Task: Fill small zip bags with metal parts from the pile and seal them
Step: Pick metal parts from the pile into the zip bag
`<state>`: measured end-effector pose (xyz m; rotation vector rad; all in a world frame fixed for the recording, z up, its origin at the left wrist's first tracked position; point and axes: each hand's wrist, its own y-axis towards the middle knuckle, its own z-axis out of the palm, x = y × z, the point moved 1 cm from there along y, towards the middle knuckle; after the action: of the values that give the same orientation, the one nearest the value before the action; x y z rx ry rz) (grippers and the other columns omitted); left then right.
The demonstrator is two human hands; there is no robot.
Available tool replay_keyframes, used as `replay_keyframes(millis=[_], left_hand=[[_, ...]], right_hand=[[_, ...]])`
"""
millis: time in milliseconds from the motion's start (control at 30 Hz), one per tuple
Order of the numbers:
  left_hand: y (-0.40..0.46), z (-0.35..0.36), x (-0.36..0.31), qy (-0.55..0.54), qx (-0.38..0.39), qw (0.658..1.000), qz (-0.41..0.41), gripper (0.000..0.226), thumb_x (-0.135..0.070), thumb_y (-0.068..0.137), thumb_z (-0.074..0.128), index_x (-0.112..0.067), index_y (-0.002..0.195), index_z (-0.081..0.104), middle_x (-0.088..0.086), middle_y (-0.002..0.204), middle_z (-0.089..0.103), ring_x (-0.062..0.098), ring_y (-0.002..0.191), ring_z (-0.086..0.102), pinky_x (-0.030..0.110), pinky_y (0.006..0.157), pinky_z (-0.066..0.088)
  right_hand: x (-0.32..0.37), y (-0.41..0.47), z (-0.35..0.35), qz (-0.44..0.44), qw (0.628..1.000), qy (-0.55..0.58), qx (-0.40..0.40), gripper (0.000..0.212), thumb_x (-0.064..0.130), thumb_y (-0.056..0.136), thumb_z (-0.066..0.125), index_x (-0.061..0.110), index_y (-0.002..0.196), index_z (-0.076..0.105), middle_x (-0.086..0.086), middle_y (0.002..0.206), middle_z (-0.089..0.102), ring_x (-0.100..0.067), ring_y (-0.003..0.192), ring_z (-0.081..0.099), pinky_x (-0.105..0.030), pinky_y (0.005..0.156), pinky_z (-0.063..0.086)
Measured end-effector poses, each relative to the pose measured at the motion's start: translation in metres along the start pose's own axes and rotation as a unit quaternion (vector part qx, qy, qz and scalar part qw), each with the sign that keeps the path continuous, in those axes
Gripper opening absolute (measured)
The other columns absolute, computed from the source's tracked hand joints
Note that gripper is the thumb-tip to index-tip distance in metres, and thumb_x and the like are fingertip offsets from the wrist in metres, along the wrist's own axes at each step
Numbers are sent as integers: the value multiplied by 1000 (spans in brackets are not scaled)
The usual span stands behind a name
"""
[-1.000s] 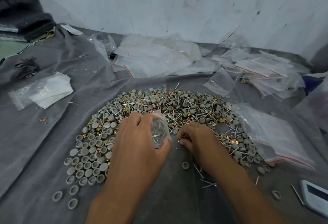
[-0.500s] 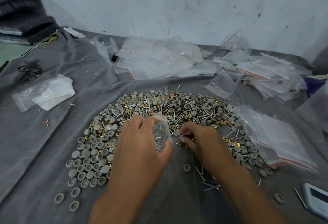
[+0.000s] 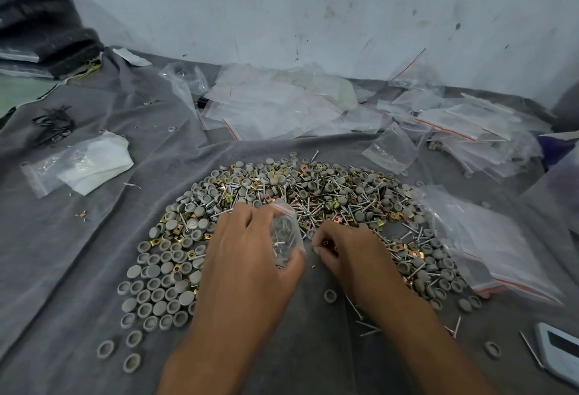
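Head view: left hand [image 3: 247, 256] grips a small zip bag [image 3: 285, 235] mouth-up at the pile [image 3: 313, 194] edge, right hand [image 3: 347, 250] pinches a brass-coloured part beside it — risk: part misses the narrow mouth, or tilted bag spills its screws.

Parts pile [image 3: 313, 194] and zip bag [image 3: 286, 235] on grey cloth, bag part-filled.

Pile: broad arc-shaped spread of grey round caps, silver nails/pins, brass-coloured square clips; caps thickest at left and near edge, nails and clips mixed at centre and right. Bag: small, clear, held off the cloth in left hand [image 3: 250, 256], thumb on near side, fingers behind; upright, mouth at top; holds a few nails and at least one cap. Seal state can't be made out. Spare bags [image 3: 282, 106]: clear, red zip lines, heaped beyond pile; more at right [image 3: 488, 238].
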<state>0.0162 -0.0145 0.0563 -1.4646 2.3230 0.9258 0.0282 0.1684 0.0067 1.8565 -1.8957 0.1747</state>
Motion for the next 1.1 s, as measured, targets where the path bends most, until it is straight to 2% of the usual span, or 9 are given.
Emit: replay_keyframes(millis=[100,200,267,367,467,600,833,933,1100], left_hand=[[0,0,-2,4,-1,1000,4,32,-45,75,61,-34,90,36,-13,87,35,10,84,32,25,71,29],[0,-1,-3,7,-7,1000,4,35,-42,74,66,-34,89,36,-13,86,35,11,83,34,27,70,32],[0,0,-2,2,-12,1000,10,31,-39,75,69,-31,92,45,-12,88,38,12,86,37,30,71,37],[-1,0,-1,-7,-11,1000,18,34,-39,77,71,-23,105,60,-10,92,45,14,89,41,34,75,44],[-2,0,-3,-5,-7,1000,22,32,-39,77,67,-22,104,60,-9,92,45,14,89,41,34,74,44],[-1,0,-5,10,-12,1000,18,25,-37,78,68,-24,96,54,-10,88,40,16,85,40,35,73,44],[-1,1,-4,-9,0,1000,23,34,-38,76,68,-22,104,59,-8,92,45,16,90,43,38,75,47],[0,1,-4,-3,0,1000,22,35,-41,76,65,-23,106,59,-9,92,43,16,90,42,37,75,46],[-2,2,-4,-15,0,1000,24,32,-38,76,66,-24,104,58,-10,93,43,15,90,41,36,73,45]], right_hand=[[11,1,-22,8,978,172,-119,8,17,89,76,23,92,71,15,87,72,0,83,68,-20,74,55],[37,-7,-51,-108,927,252,-257,5,15,91,76,17,95,72,15,97,75,-4,92,73,-19,76,56],[55,-15,-55,-187,919,228,-261,3,11,91,75,11,94,74,9,101,76,-4,98,72,-20,79,56],[63,-18,-47,-229,937,134,-227,3,9,88,78,7,90,77,4,100,77,-8,97,72,-28,79,58],[59,-16,-47,-209,938,146,-234,5,10,86,81,7,90,79,4,98,77,-10,96,72,-30,79,57],[59,-16,-55,-180,917,226,-276,8,12,84,81,9,91,78,2,95,71,-9,95,68,-19,82,50],[57,-15,-43,-186,953,165,-173,18,12,82,84,10,99,77,4,107,72,-3,98,67,-21,83,55],[57,-15,-49,-150,944,204,-213,23,15,81,85,17,102,74,11,103,71,-1,88,69,-15,74,52],[63,-18,-45,-186,925,194,-268,13,10,83,83,3,89,75,2,98,75,-5,96,71,-21,77,58]])
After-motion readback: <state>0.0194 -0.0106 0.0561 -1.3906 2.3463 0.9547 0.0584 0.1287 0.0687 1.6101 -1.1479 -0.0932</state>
